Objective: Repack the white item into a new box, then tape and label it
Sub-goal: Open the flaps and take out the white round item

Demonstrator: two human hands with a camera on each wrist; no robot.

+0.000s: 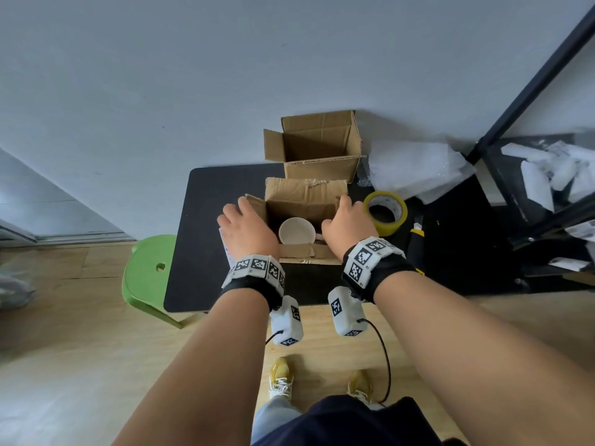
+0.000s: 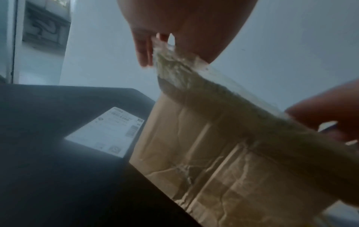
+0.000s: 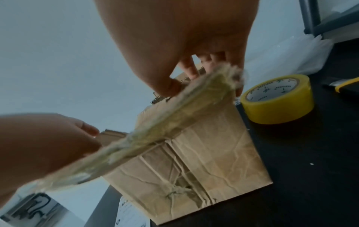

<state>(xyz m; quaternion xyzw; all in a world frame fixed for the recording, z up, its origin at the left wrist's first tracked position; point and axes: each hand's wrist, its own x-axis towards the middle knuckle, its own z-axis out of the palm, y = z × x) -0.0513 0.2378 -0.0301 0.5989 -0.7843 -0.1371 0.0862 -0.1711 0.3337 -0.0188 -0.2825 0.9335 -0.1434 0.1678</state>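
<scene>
While both hands work at the worn box in the middle of the black bench, the white cup sits inside it, mouth up, in plain sight between the wrists. The left hand curls over the box's flap at nine o'clock, and the right hand curls over the flap at three o'clock; the wrist views show thumb and fingers on either side of the torn, tape-fringed cardboard edges, so each hand grips its flap.

At twelve o'clock from the worn box, just behind it against the pale grey wall, a cleaner box stands with its flaps up. A yellow tape roll lies flat on the bench at three o'clock, just beside the right hand. Crumpled clear plastic wrap is heaped at about two o'clock. A printed label lies flat on the bench at nine o'clock, next to the worn box's side.

A green stool stands on the light wooden floor at the bench's eight o'clock corner. A black metal frame rises at three o'clock.
</scene>
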